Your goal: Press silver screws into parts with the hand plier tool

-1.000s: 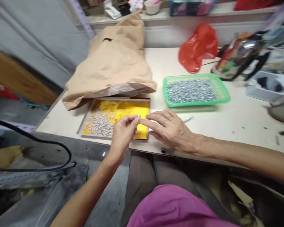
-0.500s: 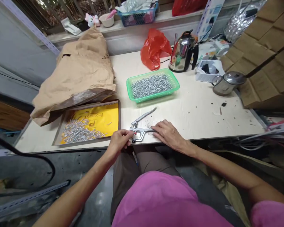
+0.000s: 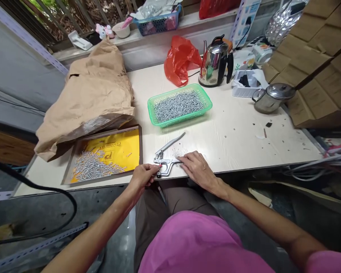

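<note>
A pair of silver snap-fastener pliers (image 3: 168, 162) lies at the table's front edge, its spring-loaded handles spread apart. My left hand (image 3: 144, 175) is closed in a pinch at the jaw end, beside a small red part (image 3: 160, 165). What its fingertips hold is too small to make out. My right hand (image 3: 198, 169) bends its fingers over the end of the lower handle, palm down. Small clear bits (image 3: 176, 154) are scattered by those fingertips. To the left, a shallow tray (image 3: 140, 146) holds a yellow sheet (image 3: 125, 144) and a heap of small metal pins (image 3: 92, 165).
Behind the pliers stands a green basket (image 3: 182, 119) full of similar metal pieces. A brown paper bag (image 3: 88, 87) leans over the tray. Farther back are a red plastic bag (image 3: 179, 60), a kettle (image 3: 216, 64), a white basket (image 3: 246, 90) and a lidded metal pot (image 3: 268, 100).
The view has shifted slightly, so the table things sit a little lower and to the left. Both hands keep their places at the pliers.
</note>
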The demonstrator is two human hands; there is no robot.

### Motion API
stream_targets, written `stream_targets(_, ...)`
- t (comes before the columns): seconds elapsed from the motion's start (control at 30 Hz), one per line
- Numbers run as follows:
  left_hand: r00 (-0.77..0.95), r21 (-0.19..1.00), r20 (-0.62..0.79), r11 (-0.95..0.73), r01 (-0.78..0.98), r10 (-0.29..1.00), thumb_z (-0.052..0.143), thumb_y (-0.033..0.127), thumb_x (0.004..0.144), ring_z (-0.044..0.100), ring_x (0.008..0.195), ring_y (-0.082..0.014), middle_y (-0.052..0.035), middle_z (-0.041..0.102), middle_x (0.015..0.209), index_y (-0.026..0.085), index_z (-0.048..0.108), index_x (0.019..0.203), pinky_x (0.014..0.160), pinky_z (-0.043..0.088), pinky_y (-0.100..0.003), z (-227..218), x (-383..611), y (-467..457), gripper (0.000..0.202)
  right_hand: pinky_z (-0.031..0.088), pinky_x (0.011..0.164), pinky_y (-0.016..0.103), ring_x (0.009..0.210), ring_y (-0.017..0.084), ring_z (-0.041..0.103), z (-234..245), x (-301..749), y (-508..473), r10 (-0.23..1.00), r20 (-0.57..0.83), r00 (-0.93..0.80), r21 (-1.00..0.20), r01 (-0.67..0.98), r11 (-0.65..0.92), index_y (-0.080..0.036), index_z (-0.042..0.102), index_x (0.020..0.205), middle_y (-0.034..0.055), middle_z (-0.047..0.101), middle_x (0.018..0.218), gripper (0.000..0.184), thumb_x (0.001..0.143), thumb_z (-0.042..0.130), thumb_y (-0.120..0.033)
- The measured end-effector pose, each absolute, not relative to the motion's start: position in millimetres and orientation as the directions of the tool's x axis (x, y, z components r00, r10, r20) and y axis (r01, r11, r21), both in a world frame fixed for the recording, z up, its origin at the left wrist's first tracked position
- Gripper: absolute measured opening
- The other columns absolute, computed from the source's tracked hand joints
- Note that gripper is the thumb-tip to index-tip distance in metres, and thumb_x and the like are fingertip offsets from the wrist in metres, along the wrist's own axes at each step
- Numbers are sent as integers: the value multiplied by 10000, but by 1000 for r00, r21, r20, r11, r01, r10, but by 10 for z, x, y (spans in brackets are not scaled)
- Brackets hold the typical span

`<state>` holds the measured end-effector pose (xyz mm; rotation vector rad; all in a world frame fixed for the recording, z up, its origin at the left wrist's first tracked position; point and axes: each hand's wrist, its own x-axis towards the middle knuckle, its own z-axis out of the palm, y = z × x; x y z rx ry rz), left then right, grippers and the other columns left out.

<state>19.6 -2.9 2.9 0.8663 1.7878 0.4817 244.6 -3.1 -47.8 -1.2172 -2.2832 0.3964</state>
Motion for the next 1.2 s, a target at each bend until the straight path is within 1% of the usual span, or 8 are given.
stream_targets(0.3,-153,584,-700,682,440,698,720,427,649,354,334,-54,59,450,365,135,633,713,365,215,-171,67,163,-25,311,469,838,408,968,238,527,-434,2433,-40,847,275,-455,-480,698,531,-210,613,1209,98,637,1040,320,939,445,-172)
stream_targets(0.43,-134,562,-711,672,482,691,730,429,639,361,336,-62,58,454,368,130,655,731,369,240,-179,66,146,-9,322,469,880,413,1051,248,524,-368,2466,-7,842,228,-489,-457,710,536,-217,619,1198,112,609,1153,295,932,498,-254)
stream_targets(0.5,-131,566,-705,665,487,697,731,438,637,366,340,-64,56,456,370,129,662,726,374,247,-181,66,144,-14,330,433,962,457,1211,287,452,-295,2497,74,812,209,-546,-425,697,578,-197,558,1281,145,507,1336,415,900,561,-362)
stream_targets(0.57,-126,572,-694,650,500,709,726,442,642,362,340,-64,53,457,368,126,667,724,375,247,-182,65,144,-23,331,345,1052,515,1365,335,286,-208,2521,205,770,180,-612,-371,683,629,-157,442,1389,186,331,1488,665,835,629,-474)
stream_targets(0.63,-126,571,-688,641,513,714,729,446,638,361,340,-65,52,454,366,125,667,716,375,245,-183,59,142,-31,337,243,1104,558,1429,370,129,-131,2523,371,729,123,-673,-314,670,672,-119,331,1454,223,194,1544,904,752,680,-569)
stream_targets(0.7,-121,574,-688,639,511,716,731,453,633,369,348,-67,54,450,371,125,664,709,377,244,-182,51,138,-35,344,170,1123,577,1439,389,62,-79,2502,543,692,44,-720,-272,658,702,-96,286,1472,245,151,1551,1037,689,695,-642)
stream_targets(0.9,-115,580,-702,658,481,703,720,436,646,349,365,-59,59,441,392,124,640,684,375,220,-176,41,133,-34,324,197,1093,613,1388,423,225,-94,2420,871,614,-140,-776,-217,629,746,-85,305,1459,249,306,1494,1109,627,669,-723)
stream_targets(1.2,-135,571,-719,690,445,682,725,435,648,358,372,-57,58,447,408,129,637,682,379,238,-174,88,163,-41,320,233,1065,618,1337,406,314,-79,2435,882,608,-128,-784,-198,621,758,-103,348,1431,236,370,1455,1023,654,668,-687)
